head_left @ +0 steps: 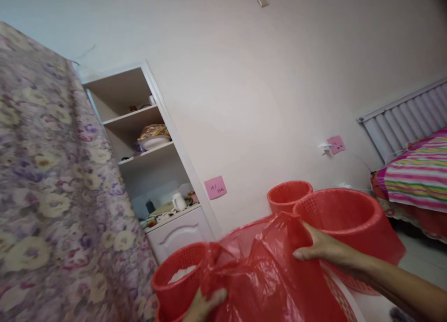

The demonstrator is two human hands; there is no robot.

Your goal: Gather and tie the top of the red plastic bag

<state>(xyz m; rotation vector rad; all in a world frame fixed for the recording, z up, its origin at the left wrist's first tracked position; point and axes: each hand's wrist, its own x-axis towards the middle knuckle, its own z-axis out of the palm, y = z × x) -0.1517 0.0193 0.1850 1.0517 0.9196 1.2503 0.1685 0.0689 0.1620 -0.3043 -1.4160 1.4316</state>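
Observation:
My right hand (323, 250) grips the near rim of a large red plastic basket (352, 219) together with the edge of a red plastic bag (258, 271). My left hand (204, 305), low at the frame's bottom, pinches the bag's other edge beside a smaller red basket (178, 280) that holds something white. The bag is stretched between both hands. A third red basket (288, 194) stands behind, against the wall.
A floral purple curtain (52, 182) fills the left. A white shelf unit (150, 159) holds bowls, a mug and clutter. Pink notes (215, 187) are stuck on the wall. A bed with a striped cover (419, 173) and a radiator (405, 119) are at the right.

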